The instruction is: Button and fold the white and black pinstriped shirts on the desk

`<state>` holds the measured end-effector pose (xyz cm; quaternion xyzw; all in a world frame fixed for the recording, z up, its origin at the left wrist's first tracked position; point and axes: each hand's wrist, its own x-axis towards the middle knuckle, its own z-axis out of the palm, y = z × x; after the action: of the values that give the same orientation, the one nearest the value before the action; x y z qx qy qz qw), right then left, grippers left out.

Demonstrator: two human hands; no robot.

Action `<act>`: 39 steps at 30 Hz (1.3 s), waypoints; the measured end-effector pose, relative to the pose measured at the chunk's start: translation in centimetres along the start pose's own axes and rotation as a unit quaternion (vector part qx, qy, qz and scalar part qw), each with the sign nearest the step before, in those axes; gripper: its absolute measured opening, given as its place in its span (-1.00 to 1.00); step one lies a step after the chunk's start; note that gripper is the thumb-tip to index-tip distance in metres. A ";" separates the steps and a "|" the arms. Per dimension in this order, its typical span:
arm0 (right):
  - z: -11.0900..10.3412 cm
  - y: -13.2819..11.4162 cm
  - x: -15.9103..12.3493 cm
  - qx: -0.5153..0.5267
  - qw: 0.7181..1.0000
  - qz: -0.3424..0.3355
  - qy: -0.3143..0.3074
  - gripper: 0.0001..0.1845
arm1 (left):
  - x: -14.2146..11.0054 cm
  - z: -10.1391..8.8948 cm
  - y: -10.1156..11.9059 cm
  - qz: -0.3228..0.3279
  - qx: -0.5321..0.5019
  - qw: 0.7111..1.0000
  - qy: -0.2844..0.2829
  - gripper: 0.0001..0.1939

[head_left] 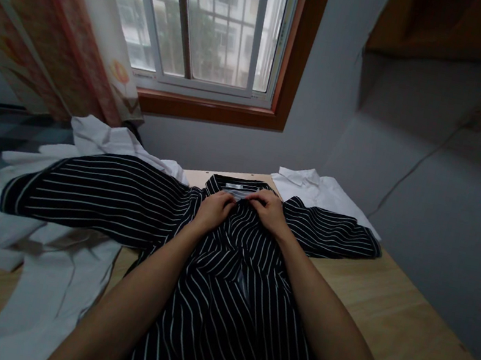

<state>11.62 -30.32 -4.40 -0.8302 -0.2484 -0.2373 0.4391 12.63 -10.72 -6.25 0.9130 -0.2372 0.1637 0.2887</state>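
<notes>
A black shirt with white stripes (pixel 212 287) lies spread on the wooden table, its collar at the far side and its sleeves stretched out left and right. At the front of the collar, my left hand (pixel 215 210) pinches the shirt's edge with thumb and fingers. Just to the right, my right hand (pixel 269 210) pinches the cloth on the other side of the neck opening. A pale label shows inside the collar between and behind the hands. The shirt front is wrinkled below them, and its lower end runs out of view toward me.
White garments (pixel 63 260) are heaped on the left under the striped sleeve. Another folded white garment (pixel 323 188) lies at the far right corner. The wooden table (pixel 391 330) meets a wall with a hanging cable. A window (pixel 217 21) and a patterned curtain (pixel 59 18) stand beyond.
</notes>
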 end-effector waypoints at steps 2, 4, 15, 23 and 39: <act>-0.8 0.0 0.2 0.008 0.999 -0.013 -0.051 -0.75 | 0.0 0.1 -0.1 -0.031 0.044 0.999 0.002 -0.83; -1.5 -0.2 0.5 -0.020 0.994 -0.028 -0.109 -0.71 | 0.0 0.3 -0.2 -0.058 0.057 0.996 0.023 -0.83; -0.8 -1.5 0.3 -0.170 0.981 0.000 -0.097 -0.81 | 1.1 -2.0 0.3 -0.062 -0.090 0.986 0.125 -0.83; -1.5 -0.4 0.7 -0.056 0.993 0.097 0.033 -0.86 | 0.6 -1.3 1.4 -0.022 0.085 0.996 -0.016 -0.83; -4.0 -1.2 1.6 -0.045 0.990 0.094 0.093 -0.86 | 0.6 -2.3 6.3 -0.034 0.061 0.997 -0.023 -0.67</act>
<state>11.44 -32.74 -0.67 -0.8428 -0.1162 -0.2821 0.4434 9.42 -14.07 -1.34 0.9400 -0.2018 0.1470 0.2327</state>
